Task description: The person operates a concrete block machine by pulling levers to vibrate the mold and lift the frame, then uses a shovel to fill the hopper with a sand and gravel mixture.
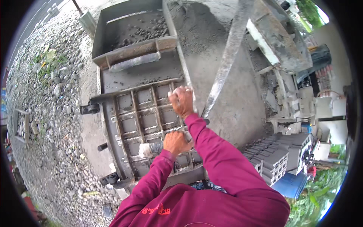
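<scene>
Wrapped bar [155, 148], under left hand [176, 143], fingers curled

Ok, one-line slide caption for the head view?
Left hand on a wrapped bar over a metal grid, right hand near its far right corner, pebbles to the left.

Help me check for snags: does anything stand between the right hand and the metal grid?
Nothing visible stands between the right hand and the metal grid; the left hand is nearer the body, on the wrapped handle. Whether the right hand touches the grid is unclear.
</scene>
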Demonstrator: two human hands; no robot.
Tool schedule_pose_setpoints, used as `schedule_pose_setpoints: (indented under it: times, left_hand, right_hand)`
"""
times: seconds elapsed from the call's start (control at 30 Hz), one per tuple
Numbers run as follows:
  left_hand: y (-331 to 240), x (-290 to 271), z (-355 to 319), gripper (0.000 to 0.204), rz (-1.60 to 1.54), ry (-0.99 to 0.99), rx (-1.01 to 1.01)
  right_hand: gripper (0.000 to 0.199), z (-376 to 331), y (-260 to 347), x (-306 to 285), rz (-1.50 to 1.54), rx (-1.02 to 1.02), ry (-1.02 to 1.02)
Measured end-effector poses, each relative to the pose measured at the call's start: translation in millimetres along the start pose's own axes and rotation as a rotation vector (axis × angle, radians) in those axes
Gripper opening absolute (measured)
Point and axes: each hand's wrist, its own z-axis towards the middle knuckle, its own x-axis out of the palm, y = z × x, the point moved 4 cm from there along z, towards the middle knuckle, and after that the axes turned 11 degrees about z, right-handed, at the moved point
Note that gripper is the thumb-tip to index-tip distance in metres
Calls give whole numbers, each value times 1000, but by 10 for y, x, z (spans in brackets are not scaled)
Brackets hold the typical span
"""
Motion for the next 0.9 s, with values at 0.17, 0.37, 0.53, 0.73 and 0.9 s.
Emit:
schedule_pose_setpoints:
  times: [0.17,0.37,0.53,0.73,0.9]
  left_hand:
    - [7,-212,-141,64,57,-75,-86]
    - [-154,-11,-180,56,89,-101,-49]
    - [65,-34,-101,57,17,-153,-32]
    - [266,-1443,-983,43,-617,-315,251]
    - [2082,-2407,-2047,26,-1123,-715,188]
  right_hand:
    - [26,-1841,450,-2414,-418,161,-270]
    - [21,-2753,2393,-5995,-1106,50,-881]
    - [28,-1477,4600,-7407,-1281,-318,-965]
    - [79,-698,5863,-8686,-1335,-268,-1094]
    - [83,-358,6030,-9710,-1212,-163,-1047]
